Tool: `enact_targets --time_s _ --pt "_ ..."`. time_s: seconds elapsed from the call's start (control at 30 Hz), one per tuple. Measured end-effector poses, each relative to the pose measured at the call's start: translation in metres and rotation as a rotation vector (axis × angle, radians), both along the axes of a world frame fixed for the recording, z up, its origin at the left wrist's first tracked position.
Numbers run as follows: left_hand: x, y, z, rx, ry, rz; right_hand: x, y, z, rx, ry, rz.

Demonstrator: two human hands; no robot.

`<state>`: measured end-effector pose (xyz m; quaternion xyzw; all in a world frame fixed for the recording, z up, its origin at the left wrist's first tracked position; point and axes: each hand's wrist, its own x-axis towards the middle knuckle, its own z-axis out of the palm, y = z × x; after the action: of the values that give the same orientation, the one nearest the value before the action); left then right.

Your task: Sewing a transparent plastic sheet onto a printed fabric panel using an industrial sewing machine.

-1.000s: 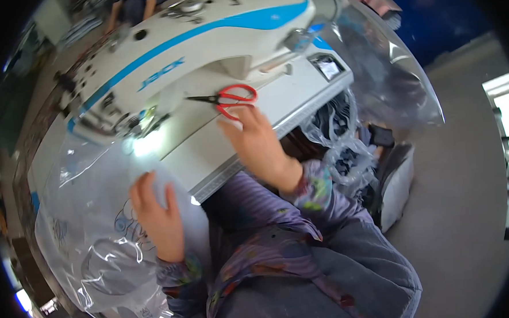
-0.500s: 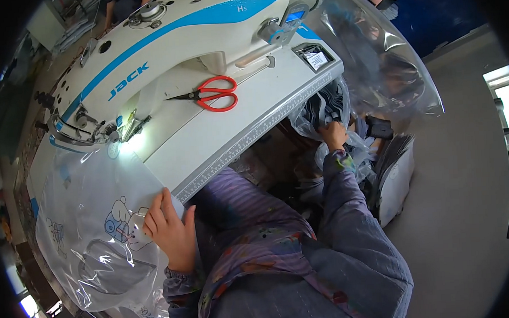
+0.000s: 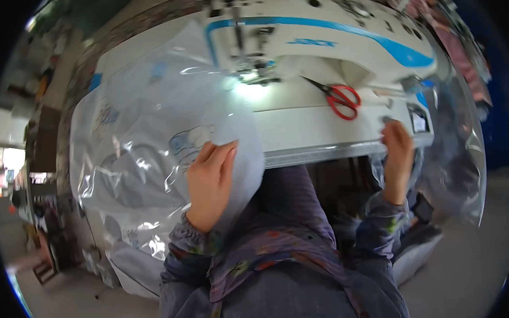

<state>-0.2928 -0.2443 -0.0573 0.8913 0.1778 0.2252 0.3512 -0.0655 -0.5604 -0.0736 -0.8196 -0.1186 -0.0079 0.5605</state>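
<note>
Clear plastic sheet (image 3: 140, 116) spread left of the needle area, its right part up beside the lit spot under the sewing machine (image 3: 329, 40). Left hand (image 3: 209, 181) lies on the sheet near its right edge, fingertips drawn close to the thumb; can't tell if that grip pinches the plastic. Right hand (image 3: 398, 146) over the tabletop's (image 3: 299, 132) front edge, fingers bunched, small grey blur (image 3: 387, 119) at the tips; can't tell if it's pinched. Red-handled scissors (image 3: 342, 101) lie open-looking between hand and machine head. Handling, my judgement: left hand should hold the slick sheet flat, ripples smoothed, edge straight; fingertips clear of the needle; right hand should go around the scissors, blades away from plastic.
</note>
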Motion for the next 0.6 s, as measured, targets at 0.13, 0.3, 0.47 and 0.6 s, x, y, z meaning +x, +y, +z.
enact_targets --time_s 0.13,0.3,0.47,0.6 --pt "0.027 0.007 0.035 0.265 -0.106 0.067 -0.106 0.211 -0.077 0.151 0.071 0.846" --pt "0.035 0.006 0.037 0.567 -0.109 0.021 -0.152 0.275 -0.069 0.839 0.834 1.135" --pt "0.01 0.004 0.012 0.25 -0.043 -0.072 -0.076 0.235 -0.031 -0.242 0.253 0.653" --pt "0.003 -0.008 -0.034 0.239 0.052 -0.084 -0.06 0.24 -0.042 -0.296 -0.067 0.498"
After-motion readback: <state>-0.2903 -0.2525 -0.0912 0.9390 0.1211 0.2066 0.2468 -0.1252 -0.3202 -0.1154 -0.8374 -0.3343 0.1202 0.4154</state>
